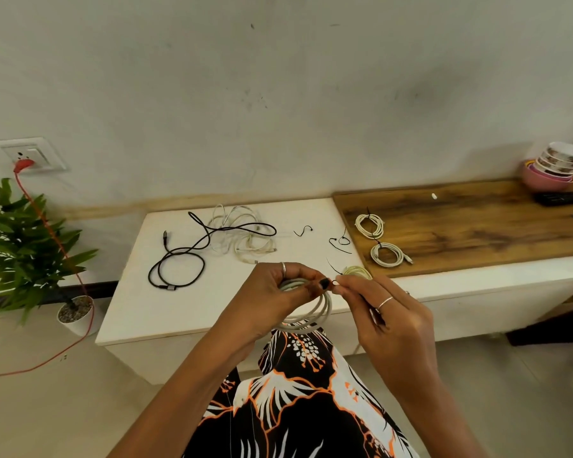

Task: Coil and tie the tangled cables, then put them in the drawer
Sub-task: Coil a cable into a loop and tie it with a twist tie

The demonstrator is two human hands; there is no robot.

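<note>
The left hand [272, 292] fingers grasp a round coil of smooth white cable [311, 312] above the matte white surface [146, 312] near edge. The right hand [387, 312] fingers pinch a thin black tie [334, 282] at the coil. Bare room lies between the loose black cable [179, 259] and that edge.
</note>
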